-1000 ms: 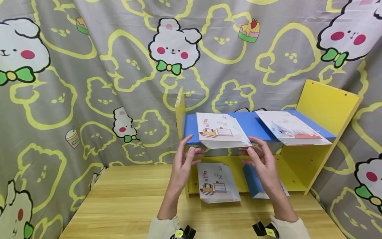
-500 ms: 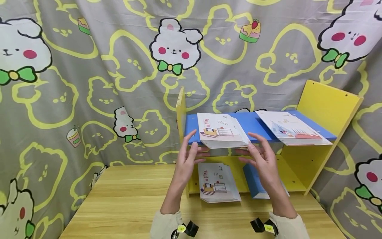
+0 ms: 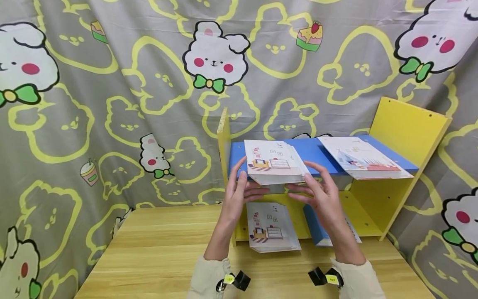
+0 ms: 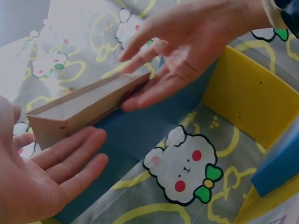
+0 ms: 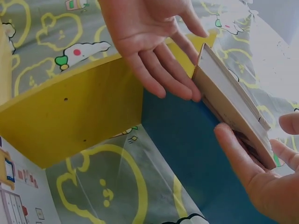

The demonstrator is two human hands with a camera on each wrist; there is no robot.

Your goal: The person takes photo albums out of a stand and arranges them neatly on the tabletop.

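A thick white hardcover book (image 3: pixel 276 160) with a drawn armchair and dresser lies on the blue upper shelf (image 3: pixel 311 151), its near end jutting past the edge. My left hand (image 3: pixel 235 199) is at its left near corner, fingers extended below the overhang. On the other side, my right hand (image 3: pixel 323 195) has its thumb and index finger at the right near corner, with the other fingers reaching under. Both wrist views show the book's underside (image 4: pixel 88 105) between the two hands, most fingers fairly straight. Exact contact of the left fingers is unclear.
Another white book (image 3: pixel 364 160) lies at the right of the upper shelf. Below sit a similar room-cover book (image 3: pixel 274 226) and a blue-spined book (image 3: pixel 315 226). Yellow end panels (image 3: pixel 407 133) rise at both sides. The unit stands on a wooden table (image 3: pixel 157 241) before a patterned curtain (image 3: pixel 160 91).
Both hands have drawn closer together around the near end of the upper left book, their fingers reaching further under it. The books stay on their shelves.
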